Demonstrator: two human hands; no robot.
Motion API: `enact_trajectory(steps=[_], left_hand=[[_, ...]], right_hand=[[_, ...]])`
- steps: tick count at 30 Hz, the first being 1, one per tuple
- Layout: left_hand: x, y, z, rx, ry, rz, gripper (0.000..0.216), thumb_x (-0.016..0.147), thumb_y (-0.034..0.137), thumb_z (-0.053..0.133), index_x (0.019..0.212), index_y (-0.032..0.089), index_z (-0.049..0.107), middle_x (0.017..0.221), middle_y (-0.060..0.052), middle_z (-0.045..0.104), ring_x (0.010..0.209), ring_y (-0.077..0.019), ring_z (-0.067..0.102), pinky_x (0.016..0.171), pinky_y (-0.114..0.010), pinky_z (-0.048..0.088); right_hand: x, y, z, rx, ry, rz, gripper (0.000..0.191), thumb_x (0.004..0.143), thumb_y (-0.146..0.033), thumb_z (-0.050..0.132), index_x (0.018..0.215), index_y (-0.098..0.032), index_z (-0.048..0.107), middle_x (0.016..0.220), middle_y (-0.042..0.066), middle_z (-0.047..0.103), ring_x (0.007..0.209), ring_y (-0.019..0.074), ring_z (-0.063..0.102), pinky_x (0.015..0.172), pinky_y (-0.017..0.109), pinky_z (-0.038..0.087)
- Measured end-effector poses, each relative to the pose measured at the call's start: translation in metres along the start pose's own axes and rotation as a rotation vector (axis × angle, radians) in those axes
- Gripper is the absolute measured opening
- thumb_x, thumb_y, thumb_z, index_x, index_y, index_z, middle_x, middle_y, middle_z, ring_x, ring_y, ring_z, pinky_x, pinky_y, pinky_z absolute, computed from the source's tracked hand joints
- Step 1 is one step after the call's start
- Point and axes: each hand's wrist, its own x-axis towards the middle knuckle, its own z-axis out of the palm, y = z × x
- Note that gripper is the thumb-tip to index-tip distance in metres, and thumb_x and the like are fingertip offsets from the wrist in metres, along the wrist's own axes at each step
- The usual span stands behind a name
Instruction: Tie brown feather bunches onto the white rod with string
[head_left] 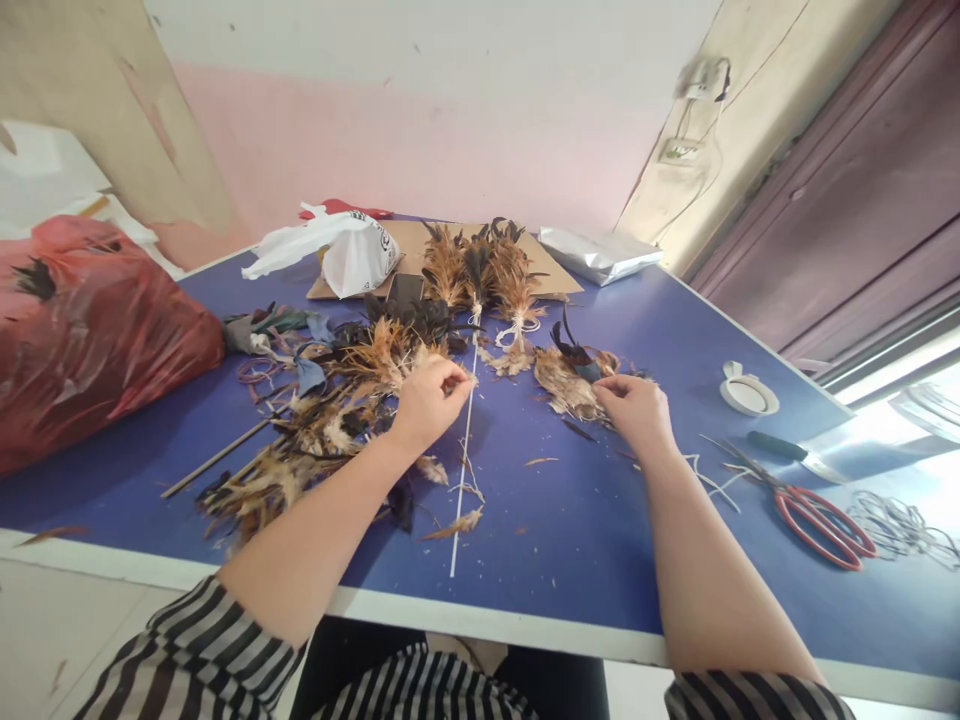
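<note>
My left hand [433, 398] is closed in a pinch above the right edge of a loose feather heap [382, 355]. A small pale tuft shows near its fingertips, but what it holds is too small to make out. My right hand [636, 405] also pinches, its fingertips on a dark feather [586, 370] that lies over a small pile of brown feathers [562, 385]. Bundles of brown and black feathers [516, 285], bound at the base with white string [517, 328], lie beyond both hands.
A red plastic bag [112, 330] sits at the left, near thin sticks [217, 458]. At the back are a white bag [360, 255], cardboard [559, 275] and a silver packet [600, 255]. White tape [750, 393], a knife [780, 446], red-handled scissors [825, 525] and string [907, 525] lie right.
</note>
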Motion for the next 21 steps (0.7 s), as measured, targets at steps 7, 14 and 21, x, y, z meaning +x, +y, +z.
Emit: enact_trajectory(steps=[7, 14, 21], left_hand=[[-0.011, 0.013, 0.009, -0.141, -0.246, 0.103, 0.012, 0.076, 0.026, 0.055, 0.068, 0.017, 0.057, 0.066, 0.0, 0.053, 0.059, -0.0095, 0.047, 0.057, -0.022, 0.037], [-0.014, 0.019, 0.013, -0.309, -0.346, -0.062, 0.016, 0.073, 0.03, 0.056, 0.07, 0.017, 0.062, 0.064, -0.001, 0.058, 0.057, -0.01, 0.049, 0.055, -0.022, 0.039], [-0.019, 0.012, 0.029, -0.638, -0.546, -0.437, 0.025, 0.07, 0.033, 0.059, 0.085, 0.015, 0.067, 0.073, -0.005, 0.066, 0.055, -0.0103, 0.055, 0.047, -0.02, 0.043]], right_hand=[[0.0, 0.006, 0.007, -0.267, -0.113, -0.012, 0.027, 0.066, -0.037, 0.052, 0.081, -0.023, 0.07, 0.079, 0.007, 0.067, 0.07, 0.0232, 0.059, 0.055, 0.03, 0.038], [-0.005, -0.007, -0.002, -0.037, -0.133, 0.001, 0.025, 0.065, -0.039, 0.054, 0.071, -0.019, 0.068, 0.062, 0.004, 0.063, 0.059, 0.0177, 0.054, 0.053, 0.027, 0.037], [-0.025, -0.039, 0.01, 0.334, -0.316, -0.079, 0.027, 0.067, -0.04, 0.055, 0.074, -0.016, 0.066, 0.06, 0.0, 0.06, 0.052, 0.0123, 0.049, 0.052, 0.024, 0.037]])
